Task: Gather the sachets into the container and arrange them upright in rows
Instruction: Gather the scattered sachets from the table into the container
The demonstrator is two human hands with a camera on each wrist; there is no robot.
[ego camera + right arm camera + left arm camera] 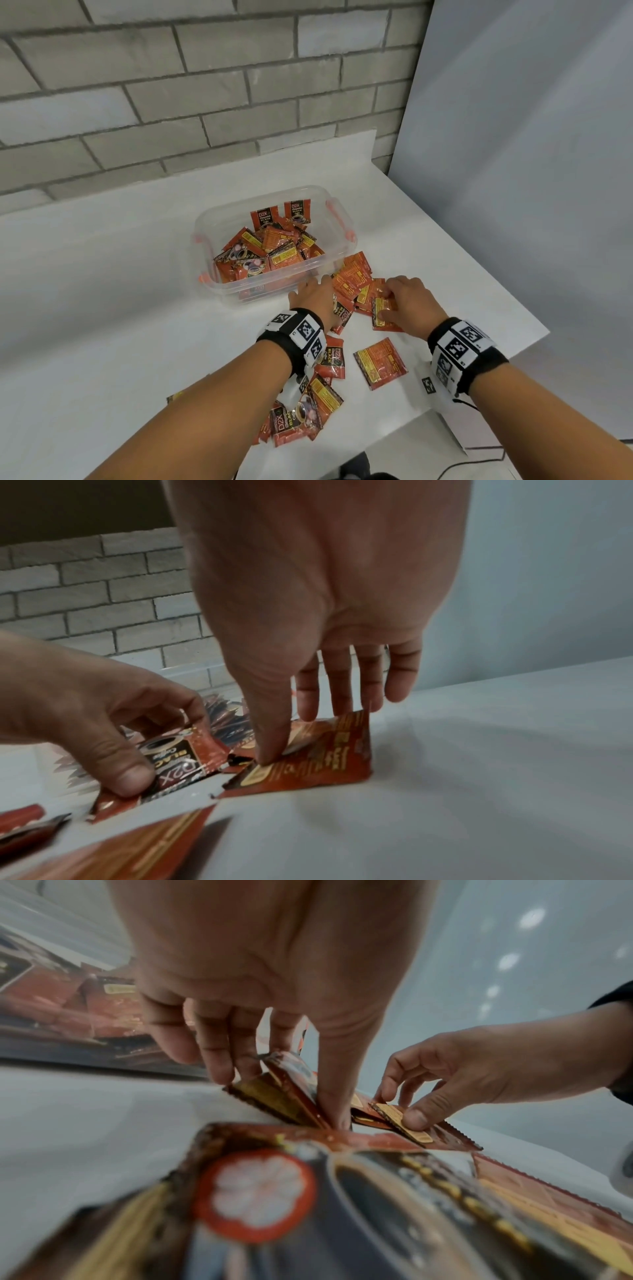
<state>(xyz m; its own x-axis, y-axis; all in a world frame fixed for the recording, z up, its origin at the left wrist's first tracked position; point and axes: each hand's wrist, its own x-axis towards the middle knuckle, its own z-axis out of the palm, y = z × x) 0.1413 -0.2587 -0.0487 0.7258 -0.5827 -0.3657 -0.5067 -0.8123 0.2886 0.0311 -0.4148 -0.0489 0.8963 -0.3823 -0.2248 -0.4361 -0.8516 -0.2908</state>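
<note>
A clear plastic container [226, 219] on the white table holds several red sachets [270, 246], most jumbled, two leaning on its far wall. Loose sachets [352, 284] lie right of its near corner. My left hand [318, 291] is on that pile; in the left wrist view the left hand [284, 1102] pinches sachets [274, 1093] between thumb and fingers. My right hand [387, 305] pinches one sachet [385, 313]; in the right wrist view the right hand [304, 734] lifts the edge of that sachet [318, 761].
One sachet [380, 366] lies flat between my wrists. A heap of sachets [308, 407] sits under my left forearm. The table's edge [486, 380] runs just right of my right wrist. A brick wall [171, 102] stands behind the table.
</note>
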